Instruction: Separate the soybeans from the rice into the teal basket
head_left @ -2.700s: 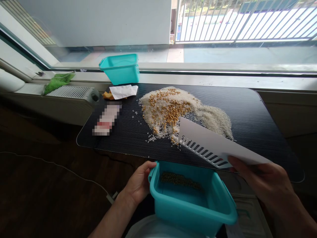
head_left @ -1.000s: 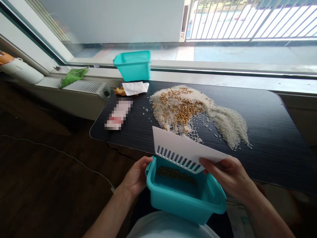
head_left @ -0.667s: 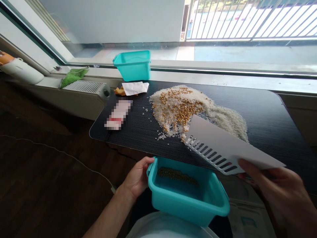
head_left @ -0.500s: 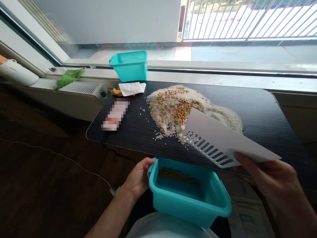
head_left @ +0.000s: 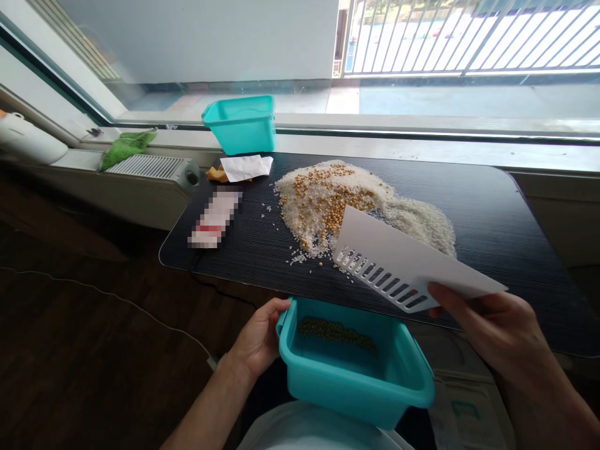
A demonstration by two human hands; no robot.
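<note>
My left hand (head_left: 259, 337) grips the left rim of a teal plastic bin (head_left: 356, 375) held below the table's near edge; a thin layer of small dark beans (head_left: 335, 331) lies inside it. My right hand (head_left: 487, 325) is closed on a white slotted card (head_left: 407, 265), tilted with its slotted edge down against the near side of a pile of white rice mixed with yellow beans (head_left: 332, 200) on the black table (head_left: 506, 219).
A second teal bin (head_left: 241, 124) stands at the table's back left, with white paper (head_left: 246, 167) in front of it and a blurred packet (head_left: 213, 220) nearer. A radiator (head_left: 145, 167) with a green cloth (head_left: 122, 147) is to the left. Loose grains lie around the pile.
One second ago the card was over the bin's rim. Since then my right hand has swung it out to the right and brought it back against the pile's near edge. The left hand stayed.
</note>
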